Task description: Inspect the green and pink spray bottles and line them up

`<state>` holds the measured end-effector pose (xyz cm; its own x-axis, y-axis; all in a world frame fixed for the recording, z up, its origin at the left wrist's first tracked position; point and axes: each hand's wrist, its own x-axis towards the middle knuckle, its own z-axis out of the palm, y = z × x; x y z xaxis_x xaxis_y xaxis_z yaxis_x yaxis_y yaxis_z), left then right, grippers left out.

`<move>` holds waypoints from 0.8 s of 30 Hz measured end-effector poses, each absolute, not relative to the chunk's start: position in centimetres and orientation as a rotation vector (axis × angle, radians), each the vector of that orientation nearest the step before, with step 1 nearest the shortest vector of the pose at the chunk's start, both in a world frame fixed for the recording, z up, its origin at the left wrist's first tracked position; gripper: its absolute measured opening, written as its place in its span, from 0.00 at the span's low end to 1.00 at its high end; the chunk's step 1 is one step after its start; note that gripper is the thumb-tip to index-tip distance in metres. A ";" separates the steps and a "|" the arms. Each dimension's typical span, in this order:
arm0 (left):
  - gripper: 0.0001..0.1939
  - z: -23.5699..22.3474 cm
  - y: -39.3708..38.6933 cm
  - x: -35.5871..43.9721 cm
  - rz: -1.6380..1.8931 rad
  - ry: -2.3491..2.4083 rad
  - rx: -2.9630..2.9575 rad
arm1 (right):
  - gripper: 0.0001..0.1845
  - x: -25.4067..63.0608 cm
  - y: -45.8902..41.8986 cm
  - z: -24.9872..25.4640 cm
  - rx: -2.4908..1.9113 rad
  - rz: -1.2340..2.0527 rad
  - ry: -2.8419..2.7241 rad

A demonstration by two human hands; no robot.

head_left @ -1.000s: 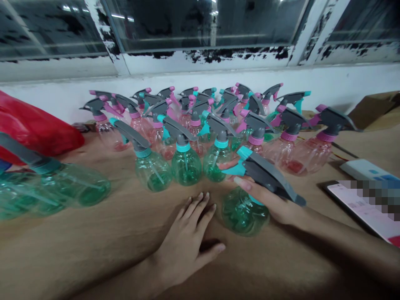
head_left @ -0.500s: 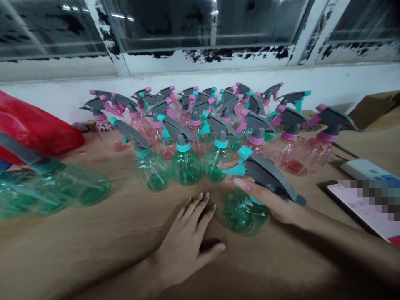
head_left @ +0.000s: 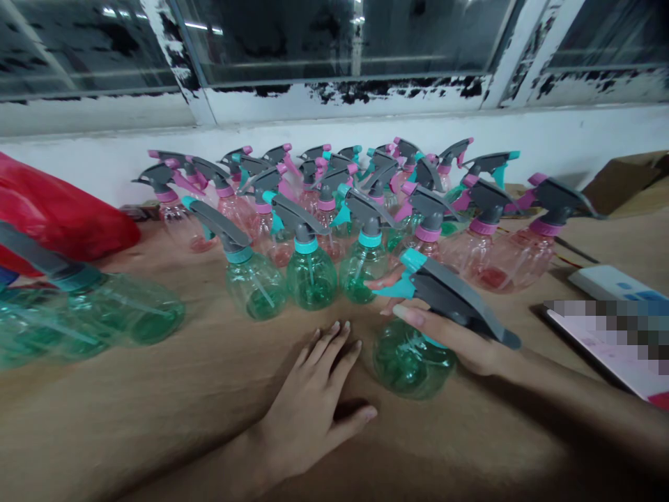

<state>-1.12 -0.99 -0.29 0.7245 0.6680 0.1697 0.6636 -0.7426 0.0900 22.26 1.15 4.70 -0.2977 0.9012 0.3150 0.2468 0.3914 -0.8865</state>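
Observation:
My right hand [head_left: 449, 338] is wrapped round the neck of a green spray bottle [head_left: 410, 359] with a grey and teal trigger head [head_left: 454, 296]; the bottle stands on the brown table [head_left: 157, 404]. My left hand [head_left: 313, 397] lies flat on the table just left of that bottle, fingers stretched out and holding nothing. Directly beyond my hands stands a row of green spray bottles [head_left: 311, 268]. Behind them are several pink spray bottles [head_left: 502, 251], reaching back to the white wall.
Green bottles lie on their sides [head_left: 99, 310] at the left edge, beside a red plastic bag [head_left: 57, 216]. A phone [head_left: 611, 341] and a white device [head_left: 611, 282] sit at the right. A cardboard box [head_left: 627, 181] stands at the far right under the window.
The green bottle in my right hand has shifted slightly to the right. My left hand has not moved.

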 end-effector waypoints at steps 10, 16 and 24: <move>0.35 -0.2 -1.0 -1.1 0.278 1.129 2.882 | 0.17 21.6 1.3 5.8 -0.897 0.989 -1.735; 0.35 -0.3 -1.0 -1.1 0.261 1.124 2.886 | 0.15 21.5 1.0 6.4 -0.918 0.988 -1.715; 0.35 -0.1 -0.9 -1.1 0.273 1.118 2.893 | 0.14 21.2 1.0 6.6 -0.917 0.950 -1.671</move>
<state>-1.07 -0.90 -0.09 0.7268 0.6696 0.1527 0.6646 -0.7418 0.0896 21.15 0.96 6.59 -0.2471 0.8951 0.3710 0.1388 0.4117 -0.9007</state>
